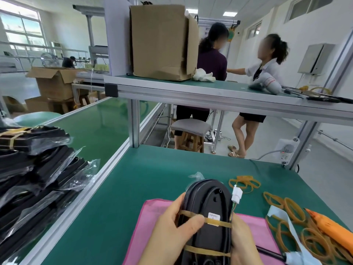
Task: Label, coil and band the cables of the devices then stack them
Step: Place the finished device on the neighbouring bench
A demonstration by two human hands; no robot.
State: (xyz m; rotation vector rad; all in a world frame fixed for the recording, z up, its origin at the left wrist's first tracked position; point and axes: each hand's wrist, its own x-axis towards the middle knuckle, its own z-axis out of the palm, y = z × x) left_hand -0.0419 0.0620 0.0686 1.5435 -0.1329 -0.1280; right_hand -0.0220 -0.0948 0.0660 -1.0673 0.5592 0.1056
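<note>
Both hands clamped on the black device, two bands across it.

Left hand wraps the device with its thumb on the upper rubber band; right hand grips the other edge, above the pink cloth on the bench. White connector sticks out beside it, loose bands lie right, bagged stack left.

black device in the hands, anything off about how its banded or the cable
Mostly tidy: two rubber bands cross the black device, held by the left hand and right hand. The one oddity is the white connector, which sticks up loose at the right edge, outside both bands.
</note>
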